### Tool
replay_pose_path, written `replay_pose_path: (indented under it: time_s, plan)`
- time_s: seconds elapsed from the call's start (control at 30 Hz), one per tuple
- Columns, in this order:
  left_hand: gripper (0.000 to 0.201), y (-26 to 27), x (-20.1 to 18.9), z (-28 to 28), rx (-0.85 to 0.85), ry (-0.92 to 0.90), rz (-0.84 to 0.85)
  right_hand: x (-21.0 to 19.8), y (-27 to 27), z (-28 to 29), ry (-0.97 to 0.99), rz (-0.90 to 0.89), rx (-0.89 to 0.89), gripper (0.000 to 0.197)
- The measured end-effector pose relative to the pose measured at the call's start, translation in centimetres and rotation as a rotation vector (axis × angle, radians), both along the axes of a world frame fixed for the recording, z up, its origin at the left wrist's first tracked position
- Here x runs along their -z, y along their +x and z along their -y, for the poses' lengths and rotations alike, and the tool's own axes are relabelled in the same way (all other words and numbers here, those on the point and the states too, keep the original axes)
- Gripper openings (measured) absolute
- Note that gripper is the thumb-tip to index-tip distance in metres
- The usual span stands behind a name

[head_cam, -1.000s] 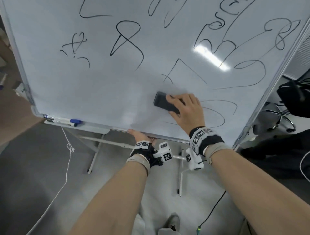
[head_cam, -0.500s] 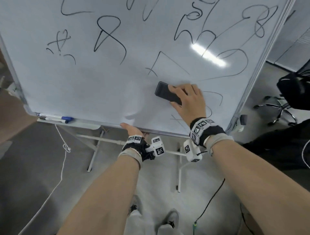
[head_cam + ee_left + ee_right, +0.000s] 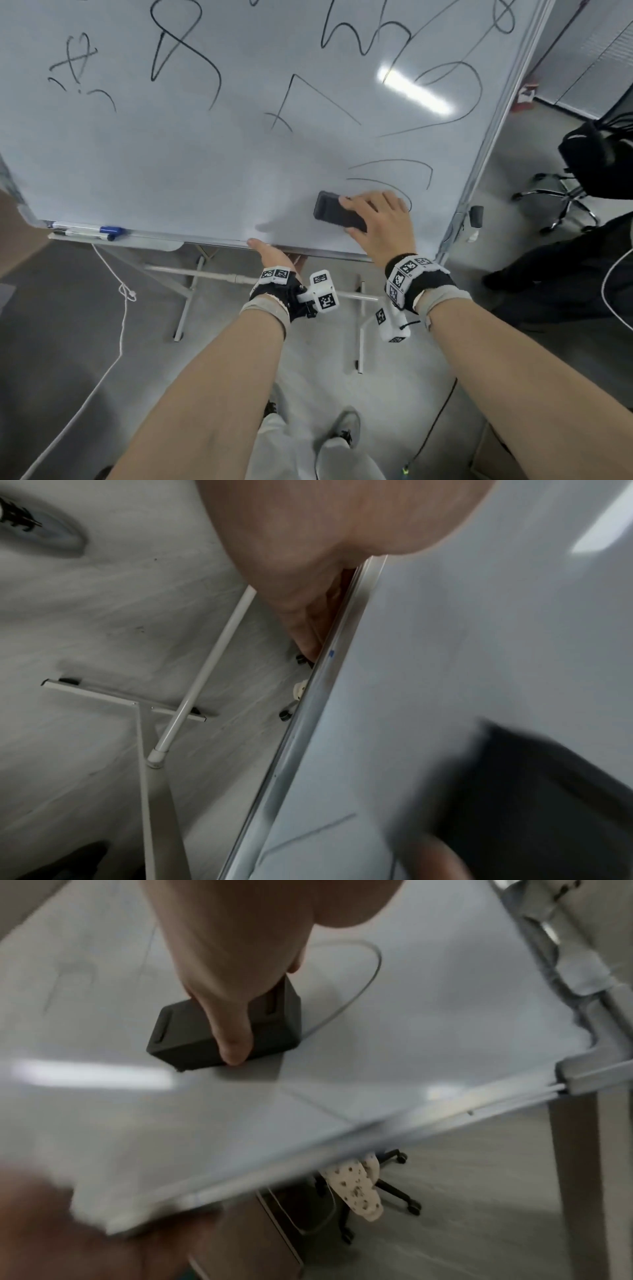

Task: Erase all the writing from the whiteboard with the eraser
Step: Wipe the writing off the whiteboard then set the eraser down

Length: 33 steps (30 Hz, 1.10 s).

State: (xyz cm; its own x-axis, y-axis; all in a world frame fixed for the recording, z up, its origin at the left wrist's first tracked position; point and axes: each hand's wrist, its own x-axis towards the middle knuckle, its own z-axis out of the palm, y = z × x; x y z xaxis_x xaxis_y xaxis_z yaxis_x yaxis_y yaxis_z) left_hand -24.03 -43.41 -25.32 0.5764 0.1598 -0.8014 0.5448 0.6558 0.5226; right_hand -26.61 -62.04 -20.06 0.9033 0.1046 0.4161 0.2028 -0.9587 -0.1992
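Nearest, two bare forearms reaching up from below, each wrist strapped with a marker-tagged band. Left hand (image 3: 270, 255) hooked on the whiteboard's (image 3: 212, 164) bottom rail, thumb on the front lip, fingers tucked behind the edge in the left wrist view, steadying the panel exactly as a second ago.

Right hand (image 3: 376, 222) clamped on the dark eraser (image 3: 337, 214), thumb along its near side, fingers over the top, felt face pressed flat to the board. Now lower and further right than half a second ago, down in the bottom right corner, just above the rail. Short strokes that sat below the hand then no longer on show; either wiped or covered by the hand, hard to say which. One curved line (image 3: 363, 988) running out from the eraser's edge in the right wrist view, so this patch is not finished.

Above the eraser, two arcs (image 3: 394, 171) untouched. Further up, the angular figure (image 3: 308, 102), the looping eight (image 3: 185, 54), the scribble at far left (image 3: 78, 68) and the tangle at upper right (image 3: 445, 68) all intact. Judging by that, only the lower band cleared, most of the job ahead.

On the tray at lower left, markers with a blue cap (image 3: 109, 231). Beyond the frame at right, an office chair (image 3: 582, 164).
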Motion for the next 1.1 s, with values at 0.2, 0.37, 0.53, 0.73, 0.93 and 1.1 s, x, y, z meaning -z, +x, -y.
replay_pose_path:
  time_s: [0.2, 0.37, 0.53, 0.73, 0.93, 1.1]
  plan:
    - [0.085, -0.9, -0.7, 1.0, -0.020, 0.012, 0.037, -2.3, 1.0, 2.3, 0.071, 0.145, 0.097, 0.053]
    - [0.097, -1.1, 0.1, 3.0, -0.005, -0.036, 0.042, 3.0, -2.0, 1.4, -0.027, 0.000, -0.043, 0.053]
    - [0.094, -1.0, 0.3, 3.6, 0.068, -0.038, 0.003, 6.3, -4.7, 2.3, -0.028, -0.136, -0.034, 0.054]
    - [0.116, -1.0, 1.4, 4.5, 0.048, 0.004, -0.040, 2.1, -4.1, 5.1, 0.006, -0.001, 0.122, 0.052]
    - [0.104, 0.3, 0.4, 6.2, -0.038, 0.228, -0.101, -0.4, -2.2, 5.7, 0.122, 0.106, 0.338, 0.052]
    - [0.088, -0.2, 0.1, 6.4, -0.030, 0.347, -0.087, 2.7, -4.8, 4.7, -0.029, -0.058, 0.141, 0.053]
